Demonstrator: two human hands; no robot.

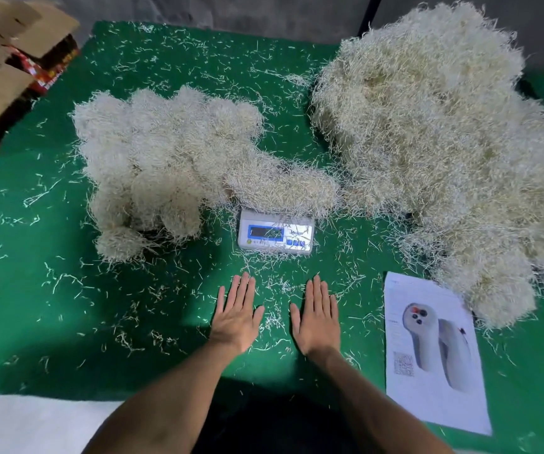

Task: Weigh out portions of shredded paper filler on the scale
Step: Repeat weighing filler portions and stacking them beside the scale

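On the desk, the scale sits centre, filler on it; clumped portions left, big heap right, printed sheet near-right, boxes far-left.

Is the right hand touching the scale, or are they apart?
Apart. The head view shows the right hand flat on the green mat, with a strip of scrap-strewn mat between its fingertips and the scale.
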